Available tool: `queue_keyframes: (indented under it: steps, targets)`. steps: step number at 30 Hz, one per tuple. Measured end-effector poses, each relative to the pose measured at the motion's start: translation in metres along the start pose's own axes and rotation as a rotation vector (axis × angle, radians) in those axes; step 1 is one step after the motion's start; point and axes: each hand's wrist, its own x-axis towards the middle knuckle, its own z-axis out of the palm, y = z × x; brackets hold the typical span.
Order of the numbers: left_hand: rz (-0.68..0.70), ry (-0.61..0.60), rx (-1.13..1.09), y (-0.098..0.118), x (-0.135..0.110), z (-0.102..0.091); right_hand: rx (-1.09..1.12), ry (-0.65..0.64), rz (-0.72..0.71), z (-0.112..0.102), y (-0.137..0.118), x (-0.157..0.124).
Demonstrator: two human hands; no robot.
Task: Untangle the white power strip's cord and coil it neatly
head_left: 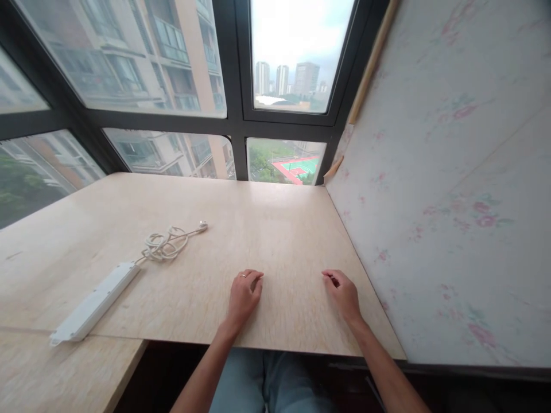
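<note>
My left hand (246, 295) rests on the pale marbled sill top (284, 229), its fingers curled in toward the thumb and a ring on one finger. Nothing shows between those fingertips. My right hand (343, 292) lies apart from it, nearer the wall, with fingers and thumb drawn together; a small dark gap shows inside the curl, and I see no object there. Off to the left is a white power strip (97, 301), touched by neither hand. Its cable (166, 245) is looped in a loose coil, ending in a plug (201, 226) that points away from me.
Dark window frames (235, 74) rise behind the sill top. A floral papered wall (451, 201) bounds the right side, with a torn edge strip (334, 167) at its corner. A lower-left section (55, 367) of the surface meets the main top at a seam. My legs (275, 384) are below the front edge.
</note>
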Motion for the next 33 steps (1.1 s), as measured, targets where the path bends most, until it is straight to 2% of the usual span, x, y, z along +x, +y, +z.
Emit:
queue_keyframes:
  steps: [10,33]
  targets:
    - [-0.064,0.094,-0.094,-0.0011,-0.0063,-0.0044,0.067,-0.033,-0.031,-0.0031,0.0056,-0.0055]
    - [-0.107,0.101,-0.167,-0.0031,-0.0086,-0.0052,0.057,-0.029,-0.024,-0.0031,0.0045,-0.0055]
